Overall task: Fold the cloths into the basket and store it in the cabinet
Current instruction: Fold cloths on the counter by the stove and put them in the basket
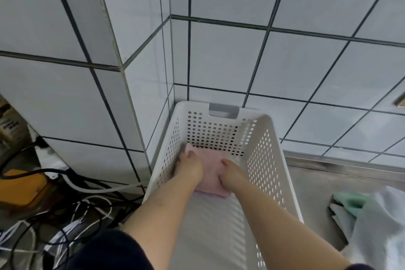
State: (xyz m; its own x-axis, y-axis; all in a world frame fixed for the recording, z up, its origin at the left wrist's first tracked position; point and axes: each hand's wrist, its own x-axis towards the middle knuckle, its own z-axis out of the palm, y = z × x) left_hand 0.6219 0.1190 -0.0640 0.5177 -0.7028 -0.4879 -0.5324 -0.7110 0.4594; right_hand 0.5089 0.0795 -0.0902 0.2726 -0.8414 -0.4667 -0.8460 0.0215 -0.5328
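Risk first. The folded pink cloth (210, 173) sits at the far end of the white basket (274, 160), pushed toward the left wall, and both hands are on it. If the hands lift away unevenly, or drag as they withdraw, the top layer is likely to slide or open and the fold would be lost. The cloth's near edge lies loose on the basket floor and could catch on a wrist on the way out. The basket stands tight in a tiled corner at the left edge of a metal counter (317, 182); a push against its left wall could tip it toward the cables (83, 210) below. More cloths (359, 210) lie in a heap on the counter to the right, so the task is, in my judgement, at an early stage, with the cabinet step not yet begun.

Position relative to fingers. The left hand (189, 167) rests on the cloth's far left corner, fingers bent down over it beside the perforated wall; whether they pinch the fabric cannot be told. The right hand (232, 174) lies on the cloth's right side, thumb extended across the top, the remaining fingers hidden beneath the hand. The cloth lies under and between both hands, touching each.
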